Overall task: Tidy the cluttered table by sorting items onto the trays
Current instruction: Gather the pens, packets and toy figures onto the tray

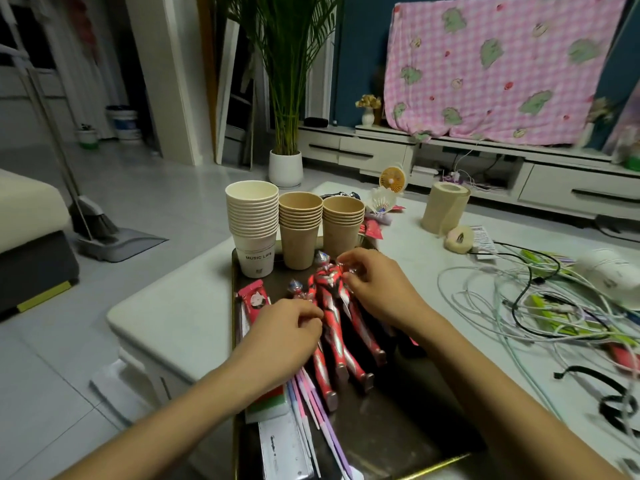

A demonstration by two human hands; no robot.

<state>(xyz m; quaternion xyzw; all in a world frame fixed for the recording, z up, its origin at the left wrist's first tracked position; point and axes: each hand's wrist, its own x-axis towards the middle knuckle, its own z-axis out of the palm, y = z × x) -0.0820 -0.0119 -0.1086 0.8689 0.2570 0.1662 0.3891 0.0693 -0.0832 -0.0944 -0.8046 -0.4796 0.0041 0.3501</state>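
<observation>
Before the stacked paper cups (299, 233), left hand (284, 330) and right hand (377, 289) pinch red-and-silver plastic action figures (333, 315): seemingly light, rigid; grasp torsos.

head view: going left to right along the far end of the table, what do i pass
white cup stack → brown cup stack → second brown cup stack → shuttlecock → paper roll
</observation>
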